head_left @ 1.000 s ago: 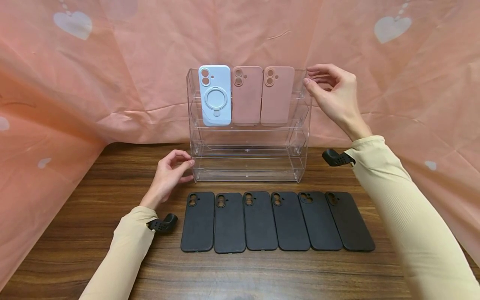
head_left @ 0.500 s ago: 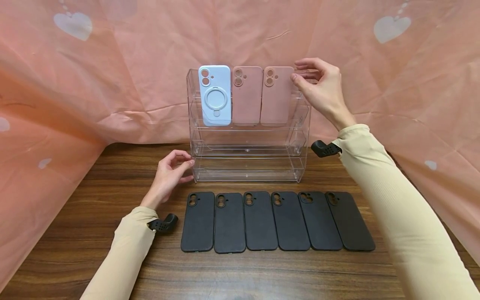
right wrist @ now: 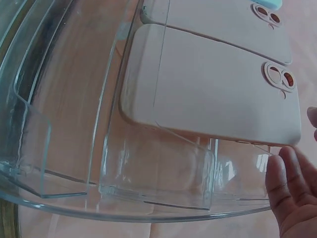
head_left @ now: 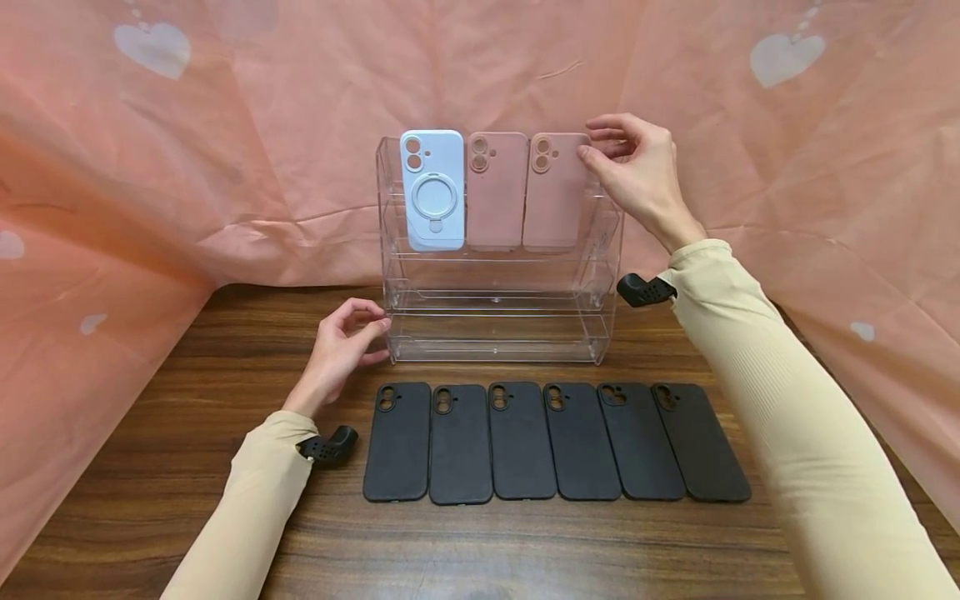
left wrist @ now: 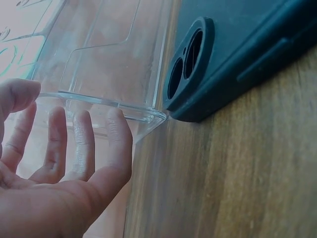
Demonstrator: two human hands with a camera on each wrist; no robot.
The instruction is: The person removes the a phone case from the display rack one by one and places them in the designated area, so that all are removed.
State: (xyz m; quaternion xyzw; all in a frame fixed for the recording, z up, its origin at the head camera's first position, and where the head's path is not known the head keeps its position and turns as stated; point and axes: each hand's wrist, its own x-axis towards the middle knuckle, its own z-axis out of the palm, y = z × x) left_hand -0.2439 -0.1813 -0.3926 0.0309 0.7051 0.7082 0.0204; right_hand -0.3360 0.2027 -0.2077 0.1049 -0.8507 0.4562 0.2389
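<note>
A clear acrylic display stand [head_left: 495, 325] holds a white phone case [head_left: 435, 200] with a ring on its back and two pink phone cases in its top tier. My left hand [head_left: 337, 350] holds the stand's lower left edge between thumb and fingers; the left wrist view shows the fingertips [left wrist: 119, 119] along the clear edge. At the upper right corner of the right pink phone case [head_left: 557, 196] is my right hand [head_left: 637, 171], its fingers loosely bent. In the right wrist view some fingertips [right wrist: 276, 166] meet the case's side; no firm grip shows.
Several black phone cases [head_left: 522, 442] lie side by side in a row on the wooden table [head_left: 495, 550] before the stand. The stand's lower tiers hold no cases. A pink curtain [head_left: 285, 125] with white hearts hangs behind and at both sides.
My right hand has moved left from the stand's right edge to the corner of the right pink phone case, its fingers bent as before. My left hand stays put.
</note>
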